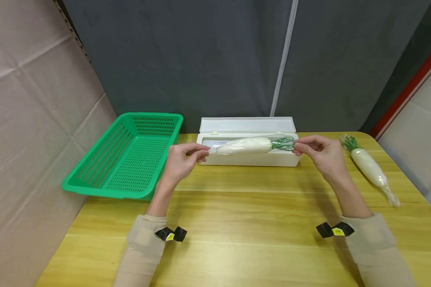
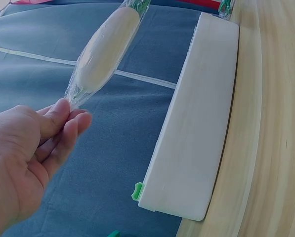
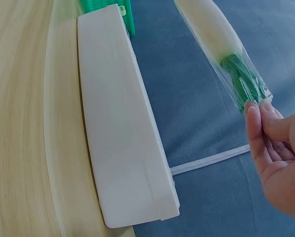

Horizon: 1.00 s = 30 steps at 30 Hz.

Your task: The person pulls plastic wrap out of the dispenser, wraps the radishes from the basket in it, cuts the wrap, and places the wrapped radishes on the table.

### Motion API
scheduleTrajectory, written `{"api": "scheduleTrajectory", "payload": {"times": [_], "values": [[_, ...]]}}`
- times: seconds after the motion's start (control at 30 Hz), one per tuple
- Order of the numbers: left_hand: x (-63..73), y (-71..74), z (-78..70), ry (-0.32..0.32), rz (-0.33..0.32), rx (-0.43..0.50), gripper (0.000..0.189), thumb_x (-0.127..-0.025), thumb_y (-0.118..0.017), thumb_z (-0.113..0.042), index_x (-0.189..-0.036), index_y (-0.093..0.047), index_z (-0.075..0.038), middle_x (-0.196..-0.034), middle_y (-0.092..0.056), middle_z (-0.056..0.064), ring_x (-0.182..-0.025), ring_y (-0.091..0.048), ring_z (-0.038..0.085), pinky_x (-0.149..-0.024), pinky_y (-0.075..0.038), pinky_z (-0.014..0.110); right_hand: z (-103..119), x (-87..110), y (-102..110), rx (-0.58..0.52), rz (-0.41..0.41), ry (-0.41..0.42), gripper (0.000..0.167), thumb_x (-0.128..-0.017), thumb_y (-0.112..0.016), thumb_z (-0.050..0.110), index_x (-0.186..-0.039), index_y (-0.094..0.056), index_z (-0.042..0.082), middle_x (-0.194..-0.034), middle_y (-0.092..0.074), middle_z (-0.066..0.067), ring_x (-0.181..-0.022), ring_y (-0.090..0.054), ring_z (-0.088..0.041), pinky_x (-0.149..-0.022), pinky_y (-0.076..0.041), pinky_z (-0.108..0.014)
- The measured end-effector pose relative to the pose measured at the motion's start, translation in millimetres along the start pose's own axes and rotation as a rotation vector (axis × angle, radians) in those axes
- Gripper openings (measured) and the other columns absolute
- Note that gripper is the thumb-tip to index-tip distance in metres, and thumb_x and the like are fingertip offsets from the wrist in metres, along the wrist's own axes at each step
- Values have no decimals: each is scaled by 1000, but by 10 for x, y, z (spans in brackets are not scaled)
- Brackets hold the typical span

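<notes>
Between my two hands a white radish (image 1: 244,146) with green stalks, wrapped in clear film, is held level in the air. My left hand (image 1: 182,160) pinches the twisted film at its tapered end, also plain in the left wrist view, where the radish (image 2: 107,49) slants upward. With thumb and fingertips my right hand (image 1: 322,156) grips the film at the leafy end; the green stalks (image 3: 241,76) show in the right wrist view. In the head view the radish appears in front of the opening of a long white box (image 1: 251,160), whose lid (image 1: 248,125) is raised.
A green basket (image 1: 149,193) with slotted sides stands at the left of the wooden table (image 1: 244,239). Another wrapped radish (image 1: 370,165) lies at the right, near the table's edge. A dark grey curtain (image 1: 201,59) hangs behind the box.
</notes>
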State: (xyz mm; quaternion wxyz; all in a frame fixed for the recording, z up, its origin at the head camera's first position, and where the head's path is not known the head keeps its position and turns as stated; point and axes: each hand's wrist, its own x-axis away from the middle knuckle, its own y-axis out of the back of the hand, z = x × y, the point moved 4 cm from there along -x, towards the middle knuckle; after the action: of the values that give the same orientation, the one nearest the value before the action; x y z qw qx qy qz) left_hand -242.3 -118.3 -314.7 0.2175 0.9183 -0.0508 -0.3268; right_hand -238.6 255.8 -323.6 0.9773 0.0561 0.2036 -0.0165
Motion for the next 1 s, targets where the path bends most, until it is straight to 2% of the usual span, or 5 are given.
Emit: {"api": "scheduleTrajectory", "payload": {"times": [0.13, 0.33, 0.47, 0.77, 1.0], "values": [[-3, -19, -8, 42, 50, 65, 9, -95, -68, -1, -98, -76, 0, -86, -76, 11, -72, -72, 21, -65, -59, 34, 31, 13, -25, 33, -30, 13, 15, -91, -72, -2, -100, -70, -14, -81, -75, -2, -69, -71, -10, -69, -57, -19], [-8, -118, -16, 133, 205, 382, 18, -105, -51, -1, -119, -56, 8, -109, -70, 25, -92, -73, 28, -83, -59, 41, 66, 22, -50, -50, -62, 48, 12, -90, -72, -4, -98, -70, -13, -80, -74, -2, -67, -70, -10, -69, -56, -18], [-11, -190, -18, 163, 243, 464, 32, -106, -48, 0, -136, -47, 10, -111, -67, 29, -92, -72, 31, -85, -58, 42, 77, 16, -54, -95, -87, 69, 11, -90, -72, -6, -97, -70, -13, -79, -73, -3, -66, -69, -11, -68, -57, -19], [27, -338, -56, 231, 318, 167, 60, -93, -76, -20, -146, -51, -8, -127, -67, 12, -102, -68, 20, -77, -54, 33, 161, 29, -96, -49, -49, 147, 14, -91, -73, -2, -97, -69, -14, -82, -72, -8, -67, -69, -13, -69, -57, -19], [45, -465, -80, 190, 413, -1, 68, -87, -82, -25, -146, -54, -9, -108, -71, 9, -79, -65, 16, -69, -53, 31, 237, 59, -147, -44, -24, 206, 8, -90, -69, -9, -96, -68, -15, -81, -72, -5, -67, -68, -13, -68, -56, -19]]}}
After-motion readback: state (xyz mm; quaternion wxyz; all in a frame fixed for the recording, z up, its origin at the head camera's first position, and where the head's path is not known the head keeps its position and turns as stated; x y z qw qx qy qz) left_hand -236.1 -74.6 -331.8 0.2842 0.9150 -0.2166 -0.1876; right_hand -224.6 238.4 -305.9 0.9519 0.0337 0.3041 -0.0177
